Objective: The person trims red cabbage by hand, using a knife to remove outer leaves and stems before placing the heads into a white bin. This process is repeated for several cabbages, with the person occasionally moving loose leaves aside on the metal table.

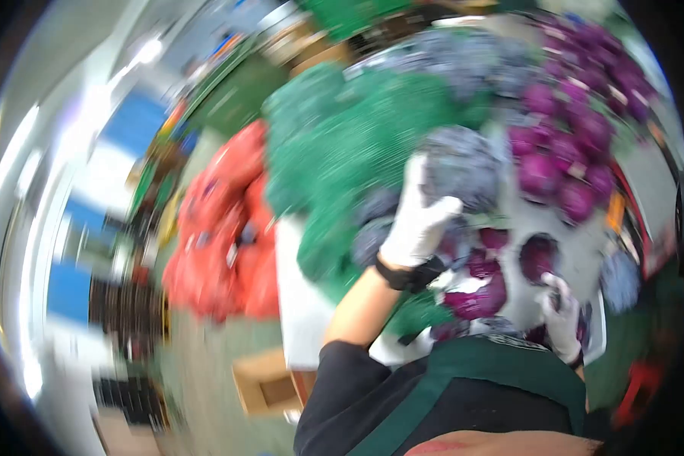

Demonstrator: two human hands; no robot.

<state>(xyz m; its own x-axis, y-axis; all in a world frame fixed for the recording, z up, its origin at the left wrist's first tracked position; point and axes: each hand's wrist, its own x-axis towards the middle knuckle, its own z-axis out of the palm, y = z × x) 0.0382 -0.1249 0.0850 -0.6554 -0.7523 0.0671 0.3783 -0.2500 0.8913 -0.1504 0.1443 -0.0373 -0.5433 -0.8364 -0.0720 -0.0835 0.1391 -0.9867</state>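
Observation:
My left hand point(416, 224), in a white glove with a dark band at the wrist, grips the left side of a bluish-purple red cabbage point(463, 169) above the table. Its fingers lie along the cabbage and the thumb points right. My right hand point(561, 319), also white-gloved, is low near my apron with its fingers curled round something small and dark that blur hides. Just above it lies a shiny purple peeled cabbage point(539, 257). Loose purple leaves point(476, 292) lie between my hands. A green mesh bag point(357, 152) with cabbages spilling out is left of my left hand.
A pile of peeled purple cabbages point(566, 163) covers the table's far right, with unpeeled cabbages point(463, 61) at the back. Red mesh sacks point(228, 235) stand left of the white table point(300, 304). An open cardboard box point(270, 384) is on the floor.

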